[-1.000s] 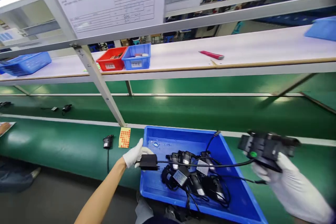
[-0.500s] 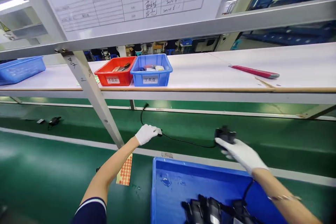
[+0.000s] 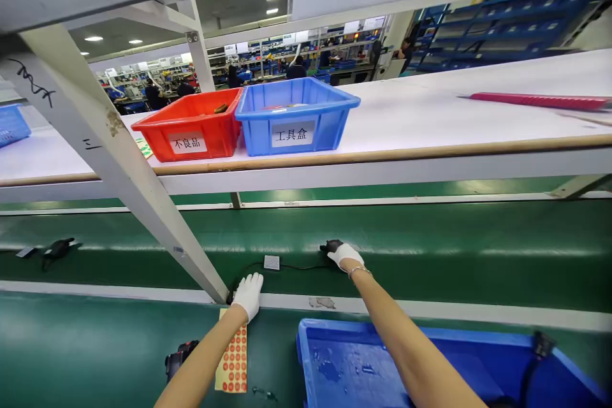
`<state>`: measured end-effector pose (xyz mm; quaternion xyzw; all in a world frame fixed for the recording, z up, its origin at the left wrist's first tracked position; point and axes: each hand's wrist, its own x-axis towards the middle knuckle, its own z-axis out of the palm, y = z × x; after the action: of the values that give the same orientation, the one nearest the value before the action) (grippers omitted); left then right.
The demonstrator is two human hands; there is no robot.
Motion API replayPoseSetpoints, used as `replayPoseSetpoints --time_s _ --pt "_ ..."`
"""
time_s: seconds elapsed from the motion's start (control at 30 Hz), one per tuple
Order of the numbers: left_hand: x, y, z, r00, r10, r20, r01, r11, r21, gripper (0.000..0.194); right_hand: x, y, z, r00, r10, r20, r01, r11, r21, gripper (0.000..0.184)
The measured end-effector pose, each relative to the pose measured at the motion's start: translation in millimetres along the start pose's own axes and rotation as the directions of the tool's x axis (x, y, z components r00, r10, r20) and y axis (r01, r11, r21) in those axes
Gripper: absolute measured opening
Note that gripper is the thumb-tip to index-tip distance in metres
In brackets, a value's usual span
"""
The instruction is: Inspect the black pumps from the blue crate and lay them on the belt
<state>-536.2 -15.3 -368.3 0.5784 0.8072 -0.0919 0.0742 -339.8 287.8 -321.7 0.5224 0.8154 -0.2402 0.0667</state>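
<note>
On the green belt lies a black cable with a small box bearing a white label (image 3: 271,262) along it. At the cable's right end my right hand (image 3: 348,256), in a white glove, is closed over a black adapter-like piece (image 3: 331,246) resting on the belt; the palm side is hidden. My left hand (image 3: 249,294), also gloved, is at the belt's near rail, just left of and below the labelled box. Its fingers are stretched out, and it holds nothing. Below it, my left forearm partly covers a sheet of round red stickers (image 3: 234,360).
A blue bin (image 3: 329,370) stands at the front right, with a black connector (image 3: 542,345) at its rim. A slanted white post (image 3: 143,197) rises at left. Red (image 3: 191,127) and blue (image 3: 296,118) trays and a red-handled tool (image 3: 535,99) lie on the shelf. A black object (image 3: 179,357) sits front left.
My right hand has moved left and down with the black adapter, onto the belt. My left hand has let go of the labelled box and moved down and left. The view has shifted.
</note>
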Motion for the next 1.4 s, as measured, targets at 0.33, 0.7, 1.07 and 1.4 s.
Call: replayPoseSetpoints --time_s 0.33,0.7,1.07,1.4 --pt "80.7 -68.7 -126.7 0.962 -0.273 -0.007 0.268 0.947 -0.176 0.042 -73.2 74.8 -50.4 0.965 -0.171 0.198 0.173 0.985 0.008 0.034" --pt "-87.1 132.7 -147.6 0.997 -0.055 -0.052 0.007 0.752 -0.660 0.043 -294.3 147.5 -12.9 0.875 -0.155 0.459 0.216 0.973 -0.084 0.029" --pt "-212.8 275.8 -62.7 0.836 0.111 0.537 0.330 0.681 -0.654 0.036 -386.8 157.9 1.5 0.888 -0.110 0.447 0.159 0.985 -0.073 0.034" --pt "-219.5 292.2 -48.7 0.629 0.001 0.777 0.687 0.468 -0.556 0.040 -529.1 125.4 13.7 0.736 -0.587 0.336 0.572 0.805 0.155 0.032"
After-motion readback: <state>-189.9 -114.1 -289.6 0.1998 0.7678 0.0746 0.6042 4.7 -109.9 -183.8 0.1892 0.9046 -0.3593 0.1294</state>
